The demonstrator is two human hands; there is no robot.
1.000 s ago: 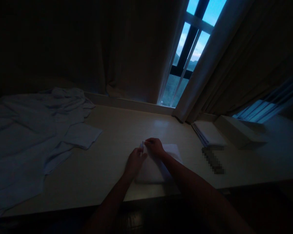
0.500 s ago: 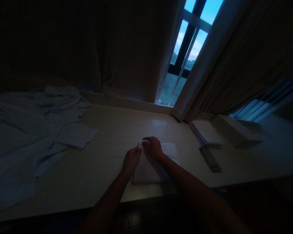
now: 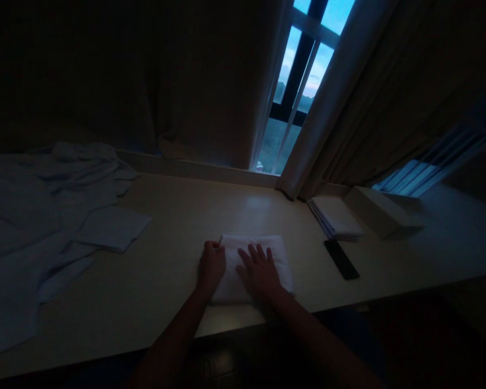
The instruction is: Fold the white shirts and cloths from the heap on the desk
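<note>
Here, folded cloth (image 3: pixel 233 289) right of left grip (image 3: pixel 212 266), under right hand (image 3: pixel 261 274).

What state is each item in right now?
White cloth: folded, flat
Left hand: gripping cloth's left edge
Right hand: open, palm down on cloth
Fabric pile: mostly rumpled
Cloth stack: folded
Phone: flat, screen dark
Curtains: partly open
Box: cannot tell whether open
Window: cannot tell whether open

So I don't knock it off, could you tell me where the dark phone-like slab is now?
In the head view, the dark slab lies on the table's right side, just nearer than the folded stack.
</note>
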